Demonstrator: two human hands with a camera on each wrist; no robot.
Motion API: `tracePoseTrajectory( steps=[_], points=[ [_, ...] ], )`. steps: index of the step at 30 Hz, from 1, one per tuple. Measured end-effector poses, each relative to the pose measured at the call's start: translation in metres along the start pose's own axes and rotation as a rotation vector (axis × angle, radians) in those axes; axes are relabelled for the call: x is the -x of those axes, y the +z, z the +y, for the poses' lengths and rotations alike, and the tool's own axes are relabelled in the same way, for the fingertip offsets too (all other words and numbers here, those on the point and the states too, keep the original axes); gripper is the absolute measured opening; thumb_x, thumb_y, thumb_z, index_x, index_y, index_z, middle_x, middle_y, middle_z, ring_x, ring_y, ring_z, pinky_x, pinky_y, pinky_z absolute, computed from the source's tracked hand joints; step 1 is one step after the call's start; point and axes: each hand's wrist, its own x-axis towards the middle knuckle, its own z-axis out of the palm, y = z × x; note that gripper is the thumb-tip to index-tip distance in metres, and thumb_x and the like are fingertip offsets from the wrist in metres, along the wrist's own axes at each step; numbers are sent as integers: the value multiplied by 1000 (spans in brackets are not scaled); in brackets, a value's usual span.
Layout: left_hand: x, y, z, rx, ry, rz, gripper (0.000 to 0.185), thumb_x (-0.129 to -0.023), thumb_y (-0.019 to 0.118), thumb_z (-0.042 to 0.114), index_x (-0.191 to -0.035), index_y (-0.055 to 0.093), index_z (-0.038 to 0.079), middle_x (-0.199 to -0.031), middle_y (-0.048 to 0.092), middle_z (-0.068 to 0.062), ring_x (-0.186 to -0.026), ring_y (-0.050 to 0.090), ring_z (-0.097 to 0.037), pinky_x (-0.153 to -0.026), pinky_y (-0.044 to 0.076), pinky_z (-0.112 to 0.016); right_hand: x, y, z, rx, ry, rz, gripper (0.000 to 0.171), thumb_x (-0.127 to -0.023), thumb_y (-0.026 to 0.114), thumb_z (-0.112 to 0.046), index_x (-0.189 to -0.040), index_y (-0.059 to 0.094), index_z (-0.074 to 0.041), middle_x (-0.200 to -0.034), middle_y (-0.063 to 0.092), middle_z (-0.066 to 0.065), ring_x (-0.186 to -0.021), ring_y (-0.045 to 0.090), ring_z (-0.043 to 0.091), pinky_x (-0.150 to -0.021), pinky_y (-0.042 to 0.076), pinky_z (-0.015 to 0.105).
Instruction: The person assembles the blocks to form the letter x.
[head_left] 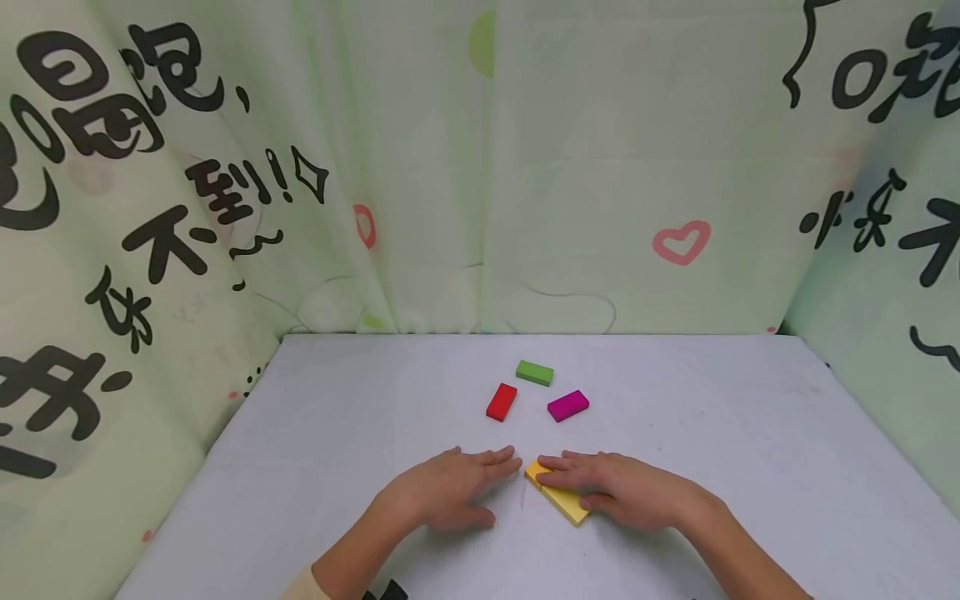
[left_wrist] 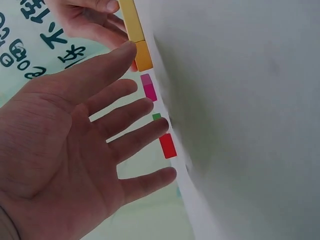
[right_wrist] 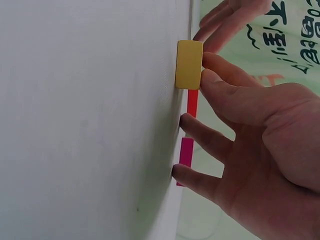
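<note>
Two blocks lie end to end on the white table: a pale yellow block [head_left: 564, 505] nearer me and an orange-yellow block [head_left: 533, 472] beyond it. My right hand [head_left: 637, 492] reaches over them from the right. In the right wrist view its thumb and index finger rest on the top of the pale yellow block [right_wrist: 189, 65], while the other fingers extend down beside it. My left hand [head_left: 453, 487] is held palm down to the left of the pair, fingers spread and nothing in it. Its fingertips are close to the orange-yellow block's far left end.
Farther back on the table [head_left: 337, 433] lie a red block [head_left: 502, 402], a green block [head_left: 535, 373] and a magenta block [head_left: 567, 406], loosely grouped. Pale green curtains [head_left: 585, 167] with dark lettering stand around the table. Something black [head_left: 393, 590] shows at the bottom edge.
</note>
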Motion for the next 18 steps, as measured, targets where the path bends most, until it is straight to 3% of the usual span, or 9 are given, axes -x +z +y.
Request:
tracePoseTrajectory(
  steps=[6, 12, 18],
  points=[
    [-1, -2, -3, -40, 21, 85, 67, -96, 75, 38, -157, 48, 31, -158, 51, 10, -142, 54, -14, -116, 46, -41, 2, 0, -1, 22, 1, 16, 60, -103, 62, -10, -155, 49, -37, -164, 43, -11, -152, 42, 30, -116, 39, 60],
    [-7, -4, -7, 43, -51, 123, 60, -96, 75, 37, -152, 54, 32, -149, 60, 7, -138, 57, -17, -109, 53, -42, 2, -1, -2, 24, -1, 21, 59, -103, 62, -12, -155, 50, -37, -164, 43, -11, -152, 42, 30, -114, 39, 62],
    [-16, -6, -14, 103, -74, 200, 56, -95, 76, 33, -148, 60, 25, -144, 64, 3, -134, 59, -19, -106, 54, -40, 1, 0, 0, 5, 11, 13, 59, -103, 62, -11, -155, 50, -37, -165, 43, -11, -152, 41, 30, -114, 38, 64]
  ],
)
